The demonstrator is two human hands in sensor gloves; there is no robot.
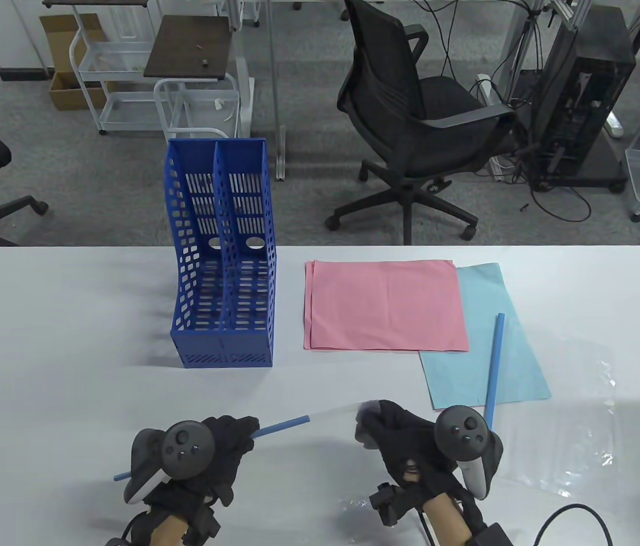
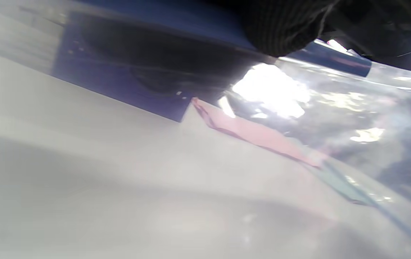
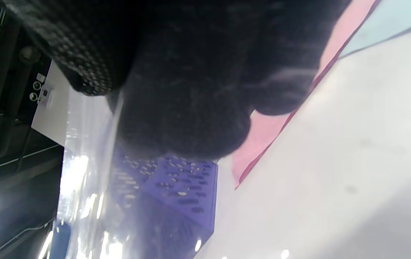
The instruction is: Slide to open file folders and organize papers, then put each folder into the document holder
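My left hand (image 1: 240,437) grips a blue slide bar (image 1: 283,426) that runs slantwise over the near table edge. My right hand (image 1: 368,420) pinches the corner of a clear plastic folder (image 1: 325,414) that stretches toward that bar. In the right wrist view the gloved fingers (image 3: 191,108) clamp the clear folder (image 3: 90,172). In the left wrist view the blue slide bar (image 2: 335,57) meets the shiny sheet (image 2: 335,108). Behind the left hand, the blue two-slot document holder (image 1: 223,256) stands with both slots empty. Pink papers (image 1: 385,304) overlap a light-blue paper (image 1: 516,364).
A second blue slide bar (image 1: 495,364) lies on the light-blue paper. Another clear folder (image 1: 581,415) lies flat at the right of the white table (image 1: 58,352). Beyond the table's far edge stand office chairs (image 1: 411,114), carts and a computer tower.
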